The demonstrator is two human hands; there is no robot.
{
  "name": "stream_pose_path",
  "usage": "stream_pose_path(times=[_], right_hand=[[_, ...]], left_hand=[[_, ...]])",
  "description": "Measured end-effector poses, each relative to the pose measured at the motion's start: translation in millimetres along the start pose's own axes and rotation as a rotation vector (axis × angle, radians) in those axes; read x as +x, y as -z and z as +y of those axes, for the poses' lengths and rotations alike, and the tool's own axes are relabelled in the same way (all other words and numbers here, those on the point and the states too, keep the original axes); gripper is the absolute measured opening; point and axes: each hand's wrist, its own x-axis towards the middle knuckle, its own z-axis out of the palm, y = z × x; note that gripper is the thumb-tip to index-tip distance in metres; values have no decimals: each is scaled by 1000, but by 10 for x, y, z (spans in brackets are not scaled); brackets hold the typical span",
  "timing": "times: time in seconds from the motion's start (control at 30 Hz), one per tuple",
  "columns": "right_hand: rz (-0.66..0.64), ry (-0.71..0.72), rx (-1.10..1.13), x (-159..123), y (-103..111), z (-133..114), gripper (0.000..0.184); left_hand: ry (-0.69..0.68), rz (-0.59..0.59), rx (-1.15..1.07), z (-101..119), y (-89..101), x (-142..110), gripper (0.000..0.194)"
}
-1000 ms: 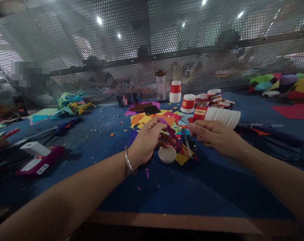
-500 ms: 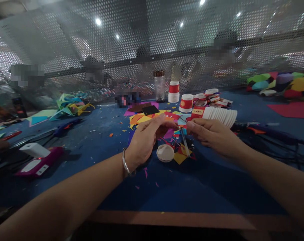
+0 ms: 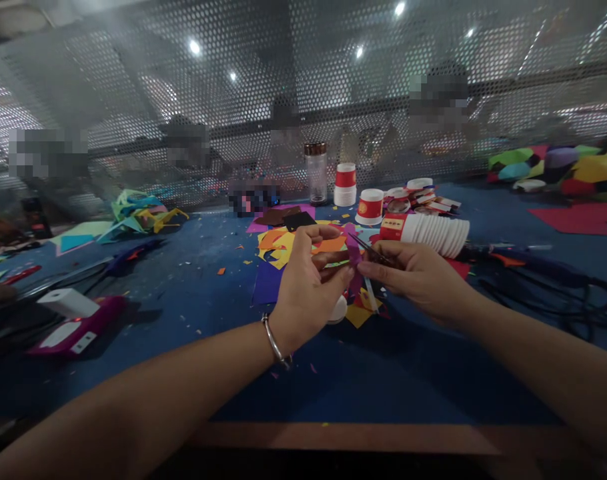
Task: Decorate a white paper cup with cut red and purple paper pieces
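Several small purple paper slivers (image 3: 313, 368) lie below the left hand (image 3: 308, 287), seemingly cut already; trimming looks unfinished. Its thumb and lower fingers pinch a purple paper strip (image 3: 354, 252), upright between both hands' fingertips. Rightward, slim dark scissors (image 3: 367, 246) reach it, clamped in the fingers of the right hand (image 3: 416, 270).

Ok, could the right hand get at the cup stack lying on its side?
Probably yes: the cup stack lies just beyond the right hand, with nothing visible blocking the way, though that hand seems to hold a thin dark tool, which may need putting down first.
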Motion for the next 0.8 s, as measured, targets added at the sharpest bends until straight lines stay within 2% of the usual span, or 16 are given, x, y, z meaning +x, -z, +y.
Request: stream_pose_path(times=[0.13,0.37,0.5,0.67,0.8], right_hand=[[21,7,-31,-2,8,-19,45],[-7,-17,-47,-5,5,-25,47],[7,-16,-69,-11,14,-42,47],[7,-63,-27,-17,44,-69,53],[-11,-115,17,-23,73,-41,63]], left_hand=[[63,-28,30,2,34,14,43],[170,-186,96,21,84,44,26],[214,-188,137,53,90,52,35],[185,-164,208,81,126,69,54],[150,-147,227,99,178,96,59]])
